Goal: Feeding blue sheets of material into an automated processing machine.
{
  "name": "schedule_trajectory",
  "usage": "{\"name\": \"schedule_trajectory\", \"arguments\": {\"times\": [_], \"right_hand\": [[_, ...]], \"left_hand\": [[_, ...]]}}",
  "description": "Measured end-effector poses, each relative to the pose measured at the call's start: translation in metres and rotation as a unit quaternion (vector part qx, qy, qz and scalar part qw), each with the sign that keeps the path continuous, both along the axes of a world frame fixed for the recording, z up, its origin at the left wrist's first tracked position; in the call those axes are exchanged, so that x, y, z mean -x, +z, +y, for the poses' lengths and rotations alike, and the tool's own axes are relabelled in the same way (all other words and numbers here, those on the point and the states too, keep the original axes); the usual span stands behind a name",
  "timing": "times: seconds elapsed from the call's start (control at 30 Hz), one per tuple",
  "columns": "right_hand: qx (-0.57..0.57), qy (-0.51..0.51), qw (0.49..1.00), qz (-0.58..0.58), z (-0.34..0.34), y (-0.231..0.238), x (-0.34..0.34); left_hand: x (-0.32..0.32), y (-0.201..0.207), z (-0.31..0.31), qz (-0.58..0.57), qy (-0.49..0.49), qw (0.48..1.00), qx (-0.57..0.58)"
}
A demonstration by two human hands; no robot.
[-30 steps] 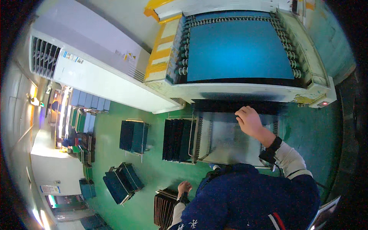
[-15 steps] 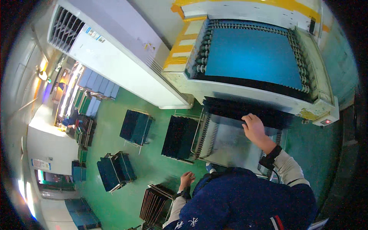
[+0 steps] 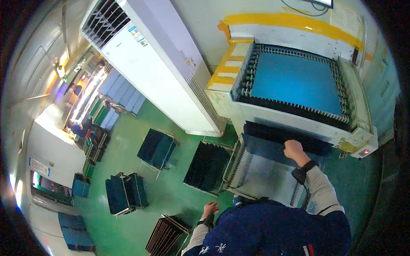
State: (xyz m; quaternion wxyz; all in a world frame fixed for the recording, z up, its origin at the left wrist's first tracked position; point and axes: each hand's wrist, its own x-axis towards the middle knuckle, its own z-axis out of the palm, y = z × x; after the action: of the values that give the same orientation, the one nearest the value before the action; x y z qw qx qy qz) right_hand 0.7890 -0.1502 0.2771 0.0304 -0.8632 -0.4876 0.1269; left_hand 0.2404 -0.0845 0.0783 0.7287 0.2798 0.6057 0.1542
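Observation:
My right hand [image 3: 294,150] is closed at the front of a row of dark flat panels [image 3: 314,146], its fingers curled around the edge of one dark panel [image 3: 261,146]. Those panels stand in a metal rack [image 3: 256,177] with coiled-wire side rails, directly below the roller machine. Part of the gripped edge is hidden by the hand. Down by my left side, my left hand [image 3: 210,209] is loosely curled with nothing visible in it. A blue panel [image 3: 295,81] lies flat on the rollers of the machine [image 3: 294,121].
Left of the metal rack stands a rack of dark panels [image 3: 207,167]. Further racks [image 3: 157,148], [image 3: 126,193] are spread over the green floor [image 3: 171,187], and one with thin upright boards [image 3: 167,235] is near my left arm. A tall white air conditioner [image 3: 158,72] adjoins the machine.
My right hand has gone from spread fingers to a closed grip at the panels. A panel face now shows further toward me. The view has shifted, and my left hand stays low.

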Motion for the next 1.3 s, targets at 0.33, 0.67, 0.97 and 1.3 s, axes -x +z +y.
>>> {"name": "schedule_trajectory", "arguments": {"times": [0.33,0.67,0.97,1.3], "right_hand": [[0.028,-0.055,0.998,0.004,0.007,0.005,-0.005],[0.007,-0.083,0.996,-0.019,0.008,0.016,0.014],[0.037,-0.079,0.996,-0.003,-0.007,0.026,0.045],[0.041,-0.090,0.995,-0.011,-0.002,0.029,0.040]], "left_hand": [[0.014,-0.015,0.001,0.035,-0.027,0.999,0.005],[0.035,-0.022,0.000,-0.004,0.000,0.999,0.036],[0.049,-0.048,0.008,-0.017,0.003,0.999,0.049],[0.047,-0.033,0.005,-0.010,0.009,0.998,0.057]]}}
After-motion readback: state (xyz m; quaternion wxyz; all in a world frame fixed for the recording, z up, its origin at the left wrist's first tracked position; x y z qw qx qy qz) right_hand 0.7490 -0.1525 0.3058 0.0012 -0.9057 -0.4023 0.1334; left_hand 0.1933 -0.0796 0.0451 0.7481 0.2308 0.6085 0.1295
